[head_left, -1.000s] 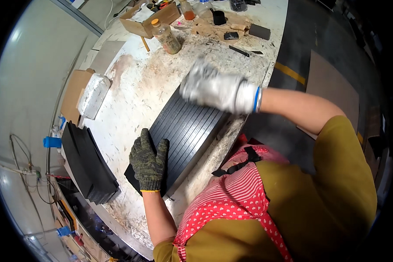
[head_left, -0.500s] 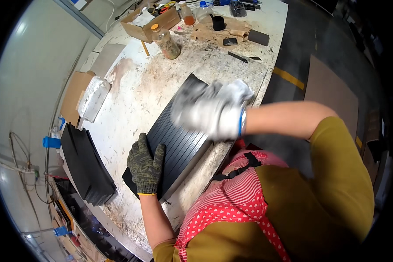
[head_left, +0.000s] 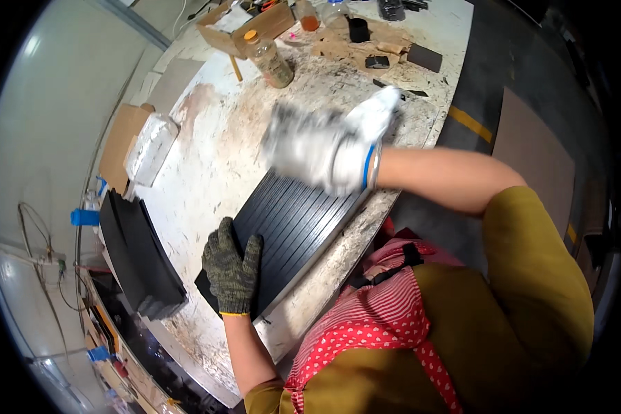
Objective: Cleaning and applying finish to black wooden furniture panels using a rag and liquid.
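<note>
A black ribbed panel [head_left: 290, 231] lies slanted across the near edge of the stained white worktable [head_left: 214, 152]. My left hand [head_left: 232, 269], in a dark green knit glove, grips the panel's near left end, with the fingers laid over its top. In a white glove with a blue cuff, my right hand [head_left: 328, 148] is above the panel's far end. It is smeared by motion, so I cannot make out its fingers or whether it holds anything.
A stack of black panels [head_left: 141, 262] lies at the table's left edge. Farther back are a white wrapped bundle [head_left: 148, 148], a cardboard sheet [head_left: 117, 145], a plastic bottle [head_left: 269, 61], an open cardboard box [head_left: 245, 24], a black cup [head_left: 357, 29] and small dark blocks [head_left: 424, 56].
My right hand has swept along the panel, from its far end toward the middle and back up, and is now blurred. The left hand has stayed on the panel's near end.
</note>
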Demonstrator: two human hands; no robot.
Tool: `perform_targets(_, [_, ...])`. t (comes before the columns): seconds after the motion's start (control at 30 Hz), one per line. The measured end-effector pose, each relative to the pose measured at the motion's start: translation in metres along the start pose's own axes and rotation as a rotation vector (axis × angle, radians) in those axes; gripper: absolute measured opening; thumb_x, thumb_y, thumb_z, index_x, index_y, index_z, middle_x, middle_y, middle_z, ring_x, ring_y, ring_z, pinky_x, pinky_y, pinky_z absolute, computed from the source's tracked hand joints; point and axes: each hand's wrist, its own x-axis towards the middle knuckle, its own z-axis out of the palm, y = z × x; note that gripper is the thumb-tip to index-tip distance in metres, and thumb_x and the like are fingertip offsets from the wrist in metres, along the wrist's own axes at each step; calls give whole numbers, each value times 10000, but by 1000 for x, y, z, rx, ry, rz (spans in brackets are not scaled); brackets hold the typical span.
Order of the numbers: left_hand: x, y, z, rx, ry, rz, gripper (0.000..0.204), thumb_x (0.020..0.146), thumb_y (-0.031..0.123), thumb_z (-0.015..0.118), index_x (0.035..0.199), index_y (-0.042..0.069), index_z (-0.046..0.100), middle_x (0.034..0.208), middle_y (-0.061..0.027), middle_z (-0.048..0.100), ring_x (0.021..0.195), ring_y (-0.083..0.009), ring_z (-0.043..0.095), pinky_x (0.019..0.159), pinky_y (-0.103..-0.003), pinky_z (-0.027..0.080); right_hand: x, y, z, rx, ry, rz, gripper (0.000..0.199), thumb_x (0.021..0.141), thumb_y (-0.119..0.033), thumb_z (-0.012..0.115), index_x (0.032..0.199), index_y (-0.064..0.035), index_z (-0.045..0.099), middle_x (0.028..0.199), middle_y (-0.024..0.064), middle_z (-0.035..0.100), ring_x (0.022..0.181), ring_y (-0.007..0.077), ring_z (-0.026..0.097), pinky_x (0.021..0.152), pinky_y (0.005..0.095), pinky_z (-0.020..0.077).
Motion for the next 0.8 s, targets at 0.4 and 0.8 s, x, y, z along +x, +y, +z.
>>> perform_targets(0.4, [5,1,2,-68,4,-20,669,903,506,626,1344,8,549,1221,-239,609,1162,-408,556,1038,-503,395,20,133,66,640,2,561,274,987,-280,519,1000,-26,620,915,170,684,844,273,691,850,439,548])
perform_targets(0.8, [7,2,5,-8,15,-53,548,940,362,626,1358,13,559,1315,-223,597,1221,-392,558,1079,-457,397,-142,39,94,1607,725,139,450,984,-264,597,1322,27,535,1225,207,623,1069,273,638,927,396,542])
